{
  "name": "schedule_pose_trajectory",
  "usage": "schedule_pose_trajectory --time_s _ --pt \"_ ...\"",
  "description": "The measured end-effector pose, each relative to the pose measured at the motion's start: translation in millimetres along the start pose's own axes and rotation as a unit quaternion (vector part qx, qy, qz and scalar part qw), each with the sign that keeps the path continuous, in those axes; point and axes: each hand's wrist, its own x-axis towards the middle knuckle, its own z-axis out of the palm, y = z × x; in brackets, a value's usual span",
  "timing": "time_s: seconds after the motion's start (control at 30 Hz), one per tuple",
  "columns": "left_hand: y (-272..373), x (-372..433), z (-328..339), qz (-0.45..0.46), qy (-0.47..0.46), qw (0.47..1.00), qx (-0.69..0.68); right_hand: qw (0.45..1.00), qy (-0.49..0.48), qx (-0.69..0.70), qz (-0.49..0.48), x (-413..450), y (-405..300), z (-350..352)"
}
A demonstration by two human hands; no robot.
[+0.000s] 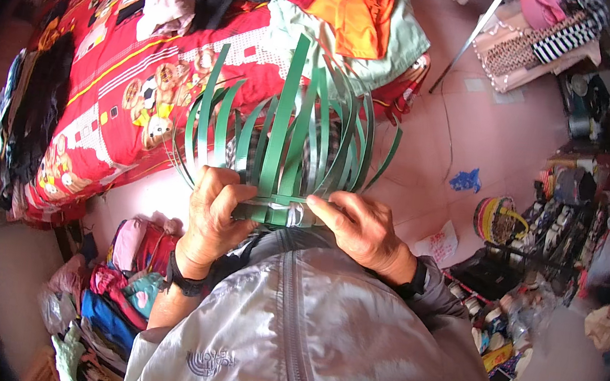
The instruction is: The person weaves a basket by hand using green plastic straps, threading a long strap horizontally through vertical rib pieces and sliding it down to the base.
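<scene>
A partly woven piece of green plastic strapping strips (282, 131) lies in front of my jacket, its long loose ends fanning upward and bending. Near its lower edge runs a woven band (278, 210) with whitish and clear strips. My left hand (218, 209) pinches the left end of this band between thumb and curled fingers. On the right, my right hand (360, 228) presses with its index fingertip at the band's upper edge; its other fingers are curled, and whether they grip a strip is hidden.
A bed with a red patterned cover (142, 87) and clothes stands at the upper left. Clothes and bags (119, 282) are heaped at the lower left. On the right are a small striped basket (496, 219), a blue scrap (465, 179), shoes and a phone (500, 380).
</scene>
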Motion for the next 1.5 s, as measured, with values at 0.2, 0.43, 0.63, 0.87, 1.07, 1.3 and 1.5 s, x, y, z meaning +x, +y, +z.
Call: schedule_pose_trajectory --time_s 0.2,0.43,0.63,0.87,1.07,1.3,1.5 --pt "-9.4 -9.2 -6.7 -0.027 0.046 0.998 -0.017 1.000 -0.008 0.006 -0.014 15.1 0.0 6.2" --pt "-15.3 -13.0 -6.3 -0.048 0.115 0.992 -0.033 0.999 -0.021 -0.021 -0.032 44.2 -4.3 0.5" --pt "-1.6 0.0 -17.0 -0.029 0.168 0.985 -0.002 0.994 -0.032 -0.077 -0.074 68.7 -13.1 -24.9" --pt "13.1 8.8 -29.3 -0.017 0.230 0.973 -0.015 0.989 -0.030 -0.102 -0.100 93.0 -37.3 -56.2" --pt "3.6 4.4 0.2 -0.020 0.226 0.971 -0.078 0.988 -0.084 -0.113 -0.057 82.3 -32.8 -55.2" --pt "-14.6 -15.7 37.5 -0.071 0.123 0.983 -0.114 0.988 -0.130 -0.070 0.044 36.8 -9.9 -27.5" --pt "-14.5 -13.5 39.0 -0.091 0.108 0.984 -0.105 0.987 -0.139 -0.057 0.058 27.6 -5.5 -21.1"
